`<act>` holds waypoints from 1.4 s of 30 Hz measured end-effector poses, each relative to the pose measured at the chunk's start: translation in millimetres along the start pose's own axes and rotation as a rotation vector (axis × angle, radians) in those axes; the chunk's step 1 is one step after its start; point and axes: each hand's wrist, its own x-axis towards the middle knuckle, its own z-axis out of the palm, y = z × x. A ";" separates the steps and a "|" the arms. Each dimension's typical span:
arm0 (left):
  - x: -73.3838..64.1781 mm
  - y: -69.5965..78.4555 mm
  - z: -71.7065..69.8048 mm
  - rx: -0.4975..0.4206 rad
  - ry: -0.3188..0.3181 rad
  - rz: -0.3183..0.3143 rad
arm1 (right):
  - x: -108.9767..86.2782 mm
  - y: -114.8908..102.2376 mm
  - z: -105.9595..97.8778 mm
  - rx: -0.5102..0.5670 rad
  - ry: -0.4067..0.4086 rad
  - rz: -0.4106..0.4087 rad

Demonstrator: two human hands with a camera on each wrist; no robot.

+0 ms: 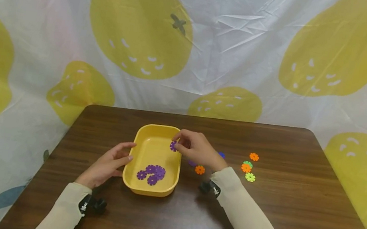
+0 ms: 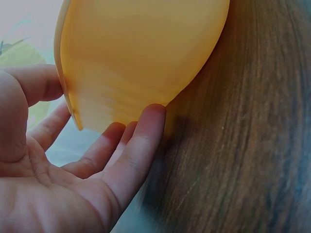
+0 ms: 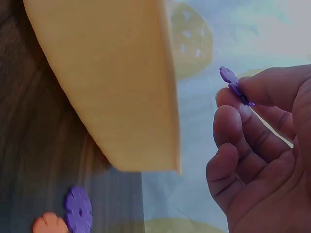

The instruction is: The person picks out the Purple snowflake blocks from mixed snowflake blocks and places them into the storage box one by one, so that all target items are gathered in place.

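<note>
Over the right rim of a yellow tray (image 1: 152, 149), my right hand (image 1: 196, 148) pinches a purple notched disc (image 3: 235, 86) between thumb and forefinger. The disc is tilted and held above the rim. My left hand (image 1: 107, 164) holds the tray's left side; the thumb and a finger reach over the rim, while other fingers (image 2: 133, 150) rest against the outer wall. Several purple notched discs (image 1: 152, 180) lie in the near part of the tray, some overlapping.
Right of the tray lie an orange disc (image 1: 200, 170), a blue disc (image 1: 222, 154) and a purple disc (image 3: 78, 209), partly hidden by my right hand in the head view. Farther right are orange discs (image 1: 254, 156), a green one (image 1: 248, 164) and a yellow-green one (image 1: 250, 177). A patterned curtain (image 1: 230, 49) hangs behind the brown table (image 1: 280, 211).
</note>
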 end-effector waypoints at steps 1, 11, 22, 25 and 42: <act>0.1 0.1 0.0 0.001 0.000 0.000 | 1.4 -0.9 2.3 0.002 -0.006 0.001; -0.4 0.4 -1.7 0.007 -0.005 -0.005 | 15.4 -9.8 19.9 -0.030 -0.030 -0.053; 1.9 -2.1 -2.9 0.000 -0.015 -0.006 | 27.7 -5.6 42.5 -0.033 -0.063 -0.065; 2.0 -2.3 -3.1 0.001 -0.014 -0.009 | 28.8 -7.0 45.8 -0.041 -0.081 -0.061; 2.2 -4.6 -1.3 -0.008 -0.018 0.005 | 30.4 -12.1 63.1 -0.295 -0.146 0.005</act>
